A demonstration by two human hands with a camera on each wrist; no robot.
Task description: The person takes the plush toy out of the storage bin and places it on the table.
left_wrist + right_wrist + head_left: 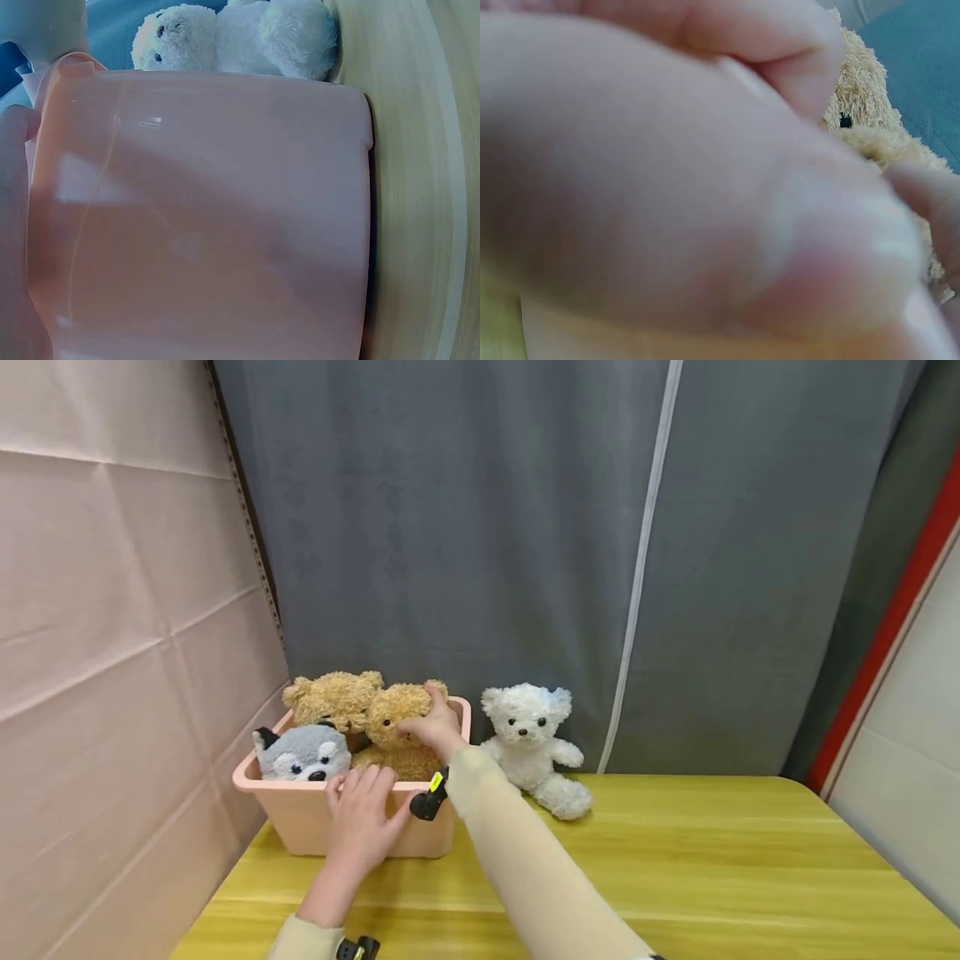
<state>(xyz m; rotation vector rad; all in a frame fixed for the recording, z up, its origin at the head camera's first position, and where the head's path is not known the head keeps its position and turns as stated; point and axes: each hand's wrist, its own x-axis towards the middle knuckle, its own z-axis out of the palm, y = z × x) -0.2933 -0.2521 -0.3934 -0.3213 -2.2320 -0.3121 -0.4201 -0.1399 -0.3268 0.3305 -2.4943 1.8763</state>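
A pink plastic bin point(300, 827) stands at the table's back left and fills the left wrist view point(210, 210). In it sit a grey husky plush point(303, 753) and two tan bears point(333, 697). My right hand point(435, 727) grips the head of the nearer tan bear point(393, 735), fingers curled over it; in the right wrist view the hand point(667, 187) is a close blur with the bear point(862, 97) behind. My left hand point(360, 818) lies flat on the bin's front wall, fingertips at the rim, seen also at the edge of the left wrist view point(13, 225).
A white plush bear point(528, 743) sits on the yellow wooden table point(712, 860) just right of the bin, shown also in the left wrist view point(232, 37). A grey curtain point(487, 527) hangs behind. A pale panel wall point(112, 610) closes the left side.
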